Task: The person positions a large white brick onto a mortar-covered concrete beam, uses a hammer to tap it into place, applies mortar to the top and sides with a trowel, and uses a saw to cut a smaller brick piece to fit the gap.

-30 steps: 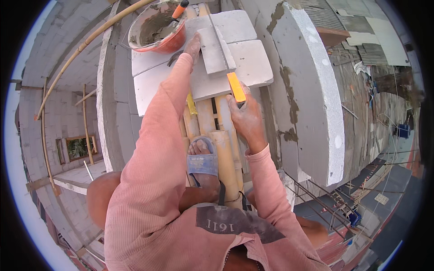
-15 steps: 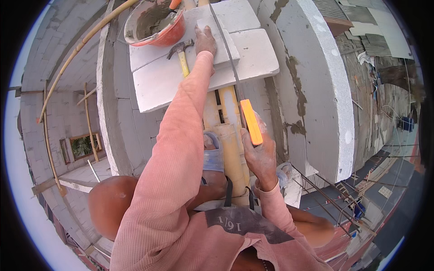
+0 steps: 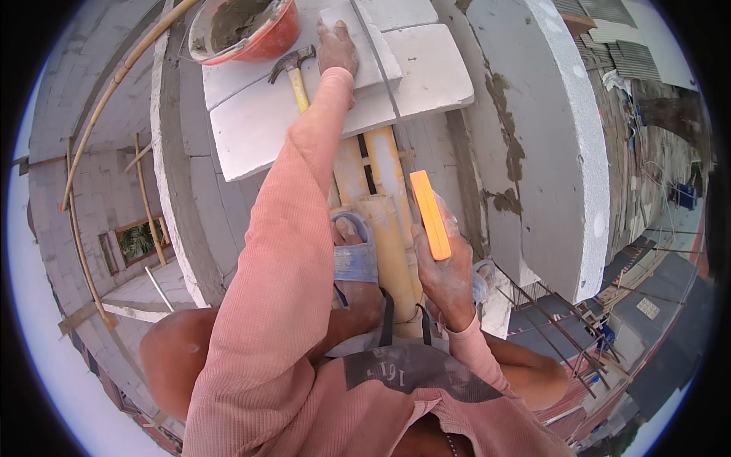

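My left hand (image 3: 337,49) lies stretched out on the upper white block (image 3: 368,76), which rests on larger white blocks (image 3: 434,72). My right hand (image 3: 445,274) is closed round the orange handle (image 3: 431,217) of a handsaw. The long, thin saw blade (image 3: 391,99) runs away from me over the upper block, to the right of my left hand. How deep it sits in the block I cannot tell. A claw hammer (image 3: 299,90) with a yellow handle lies to the left of my left hand, its handle end hidden behind my sleeve.
An orange-red bucket (image 3: 276,34) of grey mortar stands at the far left on the blocks. Yellowish beams (image 3: 392,251) lie below, beside my sandalled foot (image 3: 355,255). Grey block walls rise on both sides, the right one (image 3: 560,152) close by. Bamboo poles (image 3: 114,91) stand left.
My right hand and the saw handle have moved slightly toward me and to the right. My left hand stays on the block. The view has shifted, so the blocks, hammer and bucket appear higher.
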A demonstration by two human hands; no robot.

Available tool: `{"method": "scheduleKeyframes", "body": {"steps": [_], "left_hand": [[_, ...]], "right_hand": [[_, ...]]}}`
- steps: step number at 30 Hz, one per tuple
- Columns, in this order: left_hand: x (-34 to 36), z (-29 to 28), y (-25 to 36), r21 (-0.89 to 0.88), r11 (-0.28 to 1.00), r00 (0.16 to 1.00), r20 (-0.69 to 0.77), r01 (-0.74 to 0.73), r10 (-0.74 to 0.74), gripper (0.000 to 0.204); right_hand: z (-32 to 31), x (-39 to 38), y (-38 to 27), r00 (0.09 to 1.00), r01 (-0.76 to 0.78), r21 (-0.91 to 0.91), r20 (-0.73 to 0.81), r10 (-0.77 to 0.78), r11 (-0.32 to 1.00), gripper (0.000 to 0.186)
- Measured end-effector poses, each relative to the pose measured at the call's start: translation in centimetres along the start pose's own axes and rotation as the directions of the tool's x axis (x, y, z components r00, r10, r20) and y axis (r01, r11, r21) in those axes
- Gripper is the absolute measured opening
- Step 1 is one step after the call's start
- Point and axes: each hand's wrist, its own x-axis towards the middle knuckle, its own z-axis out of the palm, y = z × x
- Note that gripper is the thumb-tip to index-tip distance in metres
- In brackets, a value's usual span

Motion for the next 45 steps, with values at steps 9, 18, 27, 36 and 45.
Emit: {"method": "scheduleKeyframes", "body": {"steps": [9, 18, 27, 36, 45], "left_hand": [[-0.2, 1.4, -0.3, -0.020, 1.000, 1.000, 0.015, -0.016, 0.016, 0.066], [0.3, 2.2, 1.6, -0.030, 0.999, 0.999, 0.019, -0.035, 0.035, 0.068], [0.2, 0.4, 0.4, 0.050, 0.999, 1.000, -0.020, -0.022, 0.023, 0.066], [0.2, 2.0, 1.3, -0.022, 0.997, 0.995, -0.069, -0.073, 0.071, 0.058], [0.2, 3.1, 1.5, 0.100, 0.982, 0.987, 0.005, -0.160, 0.160, 0.052]], "right_hand": [[0.6, 4.7, 0.4, 0.998, 0.062, -0.081, -0.026, -0.064, 0.995, 0.056], [-1.0, 8.2, -0.3, 0.995, 0.103, -0.053, 0.009, -0.103, 0.993, 0.058], [-2.1, -4.3, 1.0, 0.997, -0.076, -0.121, 0.014, 0.079, 0.990, 0.050], [-1.0, 2.2, 1.3, 1.000, -0.023, -0.053, 0.004, 0.023, 0.998, 0.049], [-2.4, 6.0, 1.7, 0.997, -0.023, -0.059, 0.067, 0.027, 0.998, 0.051]]}}
